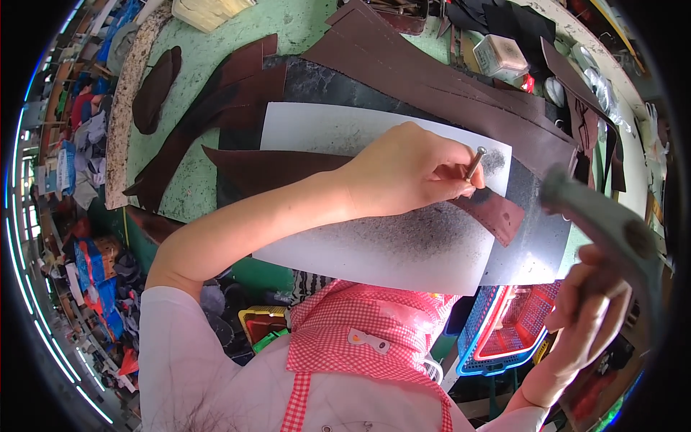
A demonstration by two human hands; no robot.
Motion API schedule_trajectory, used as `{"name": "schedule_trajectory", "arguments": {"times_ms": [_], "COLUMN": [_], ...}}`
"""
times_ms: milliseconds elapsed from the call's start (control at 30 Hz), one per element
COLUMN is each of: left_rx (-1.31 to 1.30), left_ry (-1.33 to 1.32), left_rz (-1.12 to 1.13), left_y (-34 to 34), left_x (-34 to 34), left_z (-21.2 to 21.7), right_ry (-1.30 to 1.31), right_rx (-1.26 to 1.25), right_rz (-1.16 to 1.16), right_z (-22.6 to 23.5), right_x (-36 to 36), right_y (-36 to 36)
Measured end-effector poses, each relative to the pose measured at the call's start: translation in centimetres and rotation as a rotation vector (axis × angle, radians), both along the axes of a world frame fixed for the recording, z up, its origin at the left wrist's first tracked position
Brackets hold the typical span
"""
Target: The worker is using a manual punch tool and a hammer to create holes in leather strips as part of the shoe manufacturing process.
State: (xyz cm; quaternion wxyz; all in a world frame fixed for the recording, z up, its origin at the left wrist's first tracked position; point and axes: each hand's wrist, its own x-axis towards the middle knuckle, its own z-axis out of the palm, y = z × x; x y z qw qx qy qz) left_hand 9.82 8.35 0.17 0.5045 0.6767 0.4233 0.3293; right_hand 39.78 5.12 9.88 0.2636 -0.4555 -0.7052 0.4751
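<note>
My left hand [417, 169] reaches across the work and is closed on a small metal punch [476, 163], held slightly tilted. The punch's lower tip is hidden by the fingers, just over a strip of brown leather [502, 216]. This strip runs beneath my hand and lies on a white sheet [360, 263] marked with many small dents and dark specks. At the right, my right hand [586, 313] grips a hammer [612, 216], raised clear of the punch. The hammer's head is partly blurred, and its handle is mostly hidden by the fingers.
A dark slab [536, 234] lies under the white sheet on a green tabletop [194, 93]. Other brown leather pieces [403, 65] spread behind and to the left. A small square tub [500, 57] stands at the back right. Blue and red baskets [468, 345] sit below the front edge.
</note>
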Motion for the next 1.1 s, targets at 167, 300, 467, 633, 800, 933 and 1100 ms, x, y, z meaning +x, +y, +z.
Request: {"name": "schedule_trajectory", "arguments": {"times_ms": [167, 300, 467, 633, 800, 933, 1100], "left_rx": [0.298, 0.22, 0.014, 0.411, 0.016, 0.131, 0.379], "left_ry": [0.272, 0.234, 0.01, 0.344, 0.013, 0.121, 0.374], "left_rz": [-0.031, -0.004, 0.045, 0.042, 0.125, 0.07, 0.053], "left_y": [-1.4, -1.2, -0.8, -2.2, -1.3, -1.5, -2.4], "left_x": [0.2, -0.4, -0.6, -0.4, -1.2, -1.3, -1.4], "left_z": [0.7, 0.4, 0.0, 0.2, 0.0, 0.2, 0.2], "right_ry": [-0.277, -0.062, 0.096, -0.21, 0.099, -0.092, -0.095], "right_rx": [0.115, 0.038, -0.511, -0.079, -0.16, -0.503, -0.014], "right_rz": [0.357, -0.188, 0.329, 0.089, 0.043, 0.53, -0.078], "right_z": [0.4, 0.1, 3.0, 0.5, 0.9, 1.3, -0.7], "right_x": [-0.4, -5.2, -0.5, -3.8, -3.5, -0.3, -4.5], "right_y": [1.2, -0.6, 4.8, 0.1, 1.9, 4.6, -0.6]}}
